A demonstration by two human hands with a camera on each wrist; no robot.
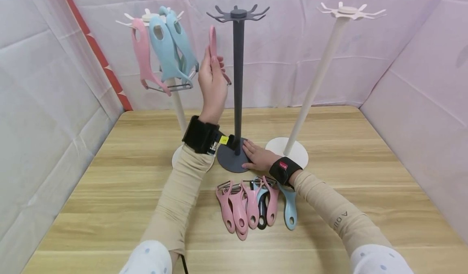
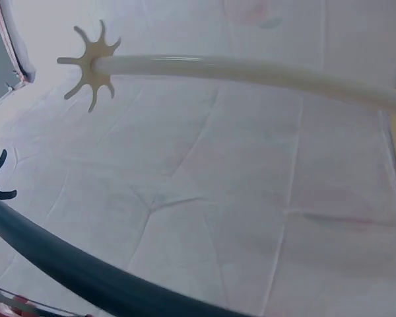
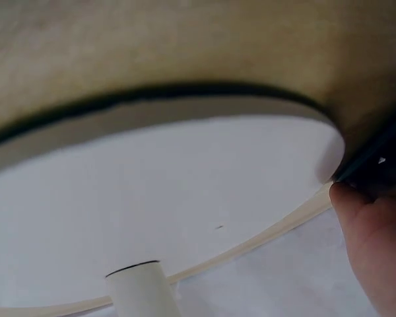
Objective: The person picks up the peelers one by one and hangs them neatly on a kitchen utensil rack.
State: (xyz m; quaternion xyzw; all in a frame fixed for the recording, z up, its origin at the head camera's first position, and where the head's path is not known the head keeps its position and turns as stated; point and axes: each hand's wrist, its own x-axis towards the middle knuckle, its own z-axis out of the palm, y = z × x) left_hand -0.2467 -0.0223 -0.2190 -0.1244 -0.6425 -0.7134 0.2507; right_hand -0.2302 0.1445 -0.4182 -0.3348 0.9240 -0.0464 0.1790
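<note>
My left hand [image 1: 213,81], raised just left of the dark grey stand [image 1: 238,75], holds a pink peeler [image 1: 213,40] upright near the stand's hooks. Only a bit of that peeler [image 2: 13,302] shows in the left wrist view's bottom corner. Low on the right, my right hand [image 1: 261,157] rests on the dark stand's round base [image 1: 230,162], its fingers extended. A pink peeler [image 1: 141,50] and blue peelers [image 1: 162,48] hang from the white stand on the left. Several pink peelers [image 1: 239,213], a black one [image 1: 262,215] and blue ones [image 1: 290,213] lie on the table.
To the right, another white stand [image 1: 318,79] rises from a white base [image 1: 300,154], its hooks [image 1: 347,11] bare; that base fills much of the right wrist view. Pale sheeting [image 1: 292,55] encloses the wooden table [image 1: 109,193] at the back and sides.
</note>
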